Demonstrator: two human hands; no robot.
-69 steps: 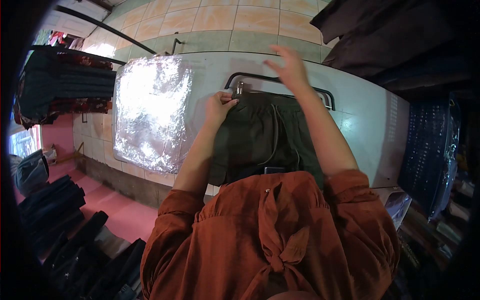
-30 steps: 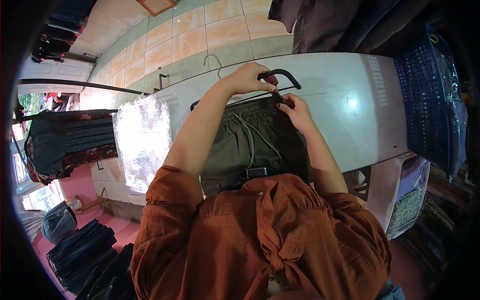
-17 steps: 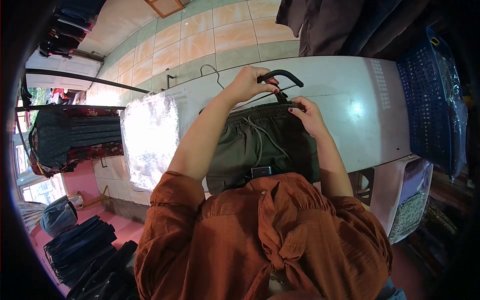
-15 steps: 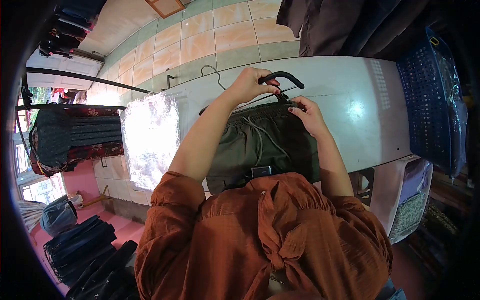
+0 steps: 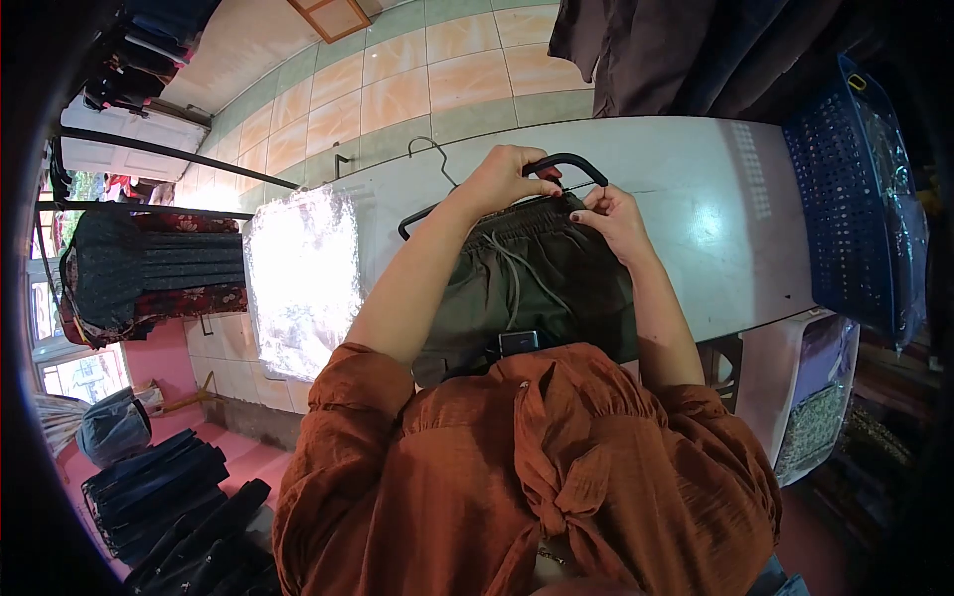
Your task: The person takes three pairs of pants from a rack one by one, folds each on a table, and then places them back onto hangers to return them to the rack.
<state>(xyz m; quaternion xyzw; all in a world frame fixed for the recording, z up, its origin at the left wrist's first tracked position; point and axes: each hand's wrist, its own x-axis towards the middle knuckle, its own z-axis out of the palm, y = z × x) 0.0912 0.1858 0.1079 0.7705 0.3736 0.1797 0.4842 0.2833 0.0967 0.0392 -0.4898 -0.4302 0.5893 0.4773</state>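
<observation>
Dark olive drawstring pants [image 5: 542,268] lie against my front, over the near edge of a white table, with the gathered waistband facing away from me. A black clothes hanger [image 5: 568,159] with a metal hook stretches along the waistband. My left hand [image 5: 509,181] is closed around the hanger near its right half, fingertips close to the waistband. My right hand [image 5: 613,221] pinches the right corner of the waistband, under the hanger's bent end. Any clip there is mostly hidden by my fingers. A grey drawstring hangs down the pants' middle.
A shiny plastic-wrapped package [image 5: 303,283] lies on the white table [image 5: 715,209] at left. A blue perforated basket [image 5: 855,209] stands at the right end. Dark garments [image 5: 656,50] hang beyond the table, and a clothes rack [image 5: 179,154] stands at left.
My left hand and the hanger have shifted slightly down and right, toward the waistband. The clip visible between my hands before is now largely covered. My right hand still pinches the corner.
</observation>
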